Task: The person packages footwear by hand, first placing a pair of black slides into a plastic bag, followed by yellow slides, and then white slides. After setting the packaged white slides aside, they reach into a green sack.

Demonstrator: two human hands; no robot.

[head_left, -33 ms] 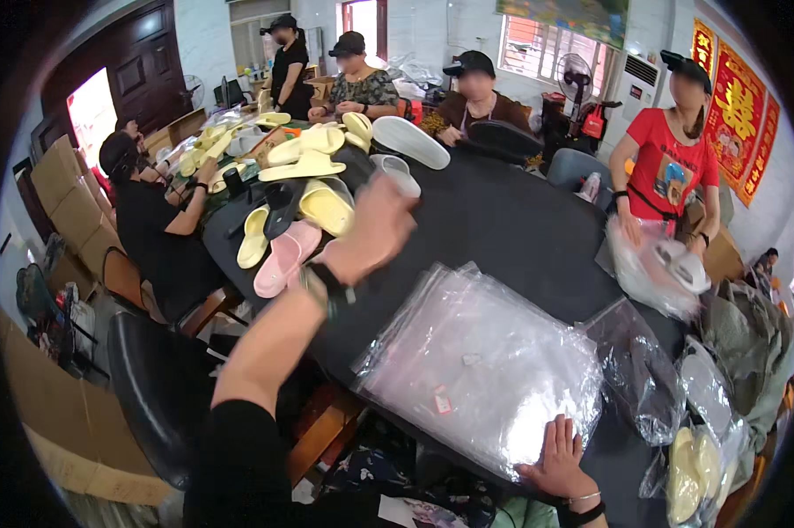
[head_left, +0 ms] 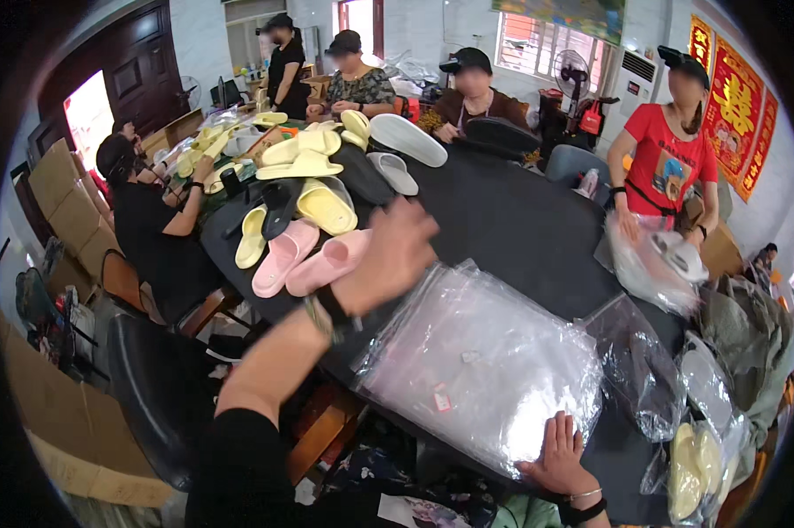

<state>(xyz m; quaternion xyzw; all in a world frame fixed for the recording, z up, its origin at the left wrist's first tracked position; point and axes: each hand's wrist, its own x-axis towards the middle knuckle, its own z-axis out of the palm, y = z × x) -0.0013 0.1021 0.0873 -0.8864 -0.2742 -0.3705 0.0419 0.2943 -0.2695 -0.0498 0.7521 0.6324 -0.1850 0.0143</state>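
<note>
My left hand (head_left: pixel 388 255) hangs over the black table, between the slippers and the plastic bags. Motion blurs it, but the fingers look loosely stretched and hold nothing I can see. Just beside it lie two pink slippers (head_left: pixel 284 257), one partly behind the hand. My right hand (head_left: pixel 560 453) rests flat, fingers spread, on the near right corner of a stack of clear plastic bags (head_left: pixel 467 352). Beyond my left hand are a yellow slipper (head_left: pixel 327 207), a grey slipper (head_left: pixel 394 173) and a large white slipper (head_left: pixel 408 141).
Bagged yellow slippers (head_left: pixel 692 471) lie at the table's right edge, near a clear bag with dark contents (head_left: pixel 639 370). A co-worker in red (head_left: pixel 670 167) handles a bagged white slipper. Other people sit around the far side. A black chair (head_left: pixel 146 396) stands at my left.
My left hand has moved right and nearer to me, toward the bag stack, uncovering more of the second pink slipper and the grey slipper. My right hand stays in place.
</note>
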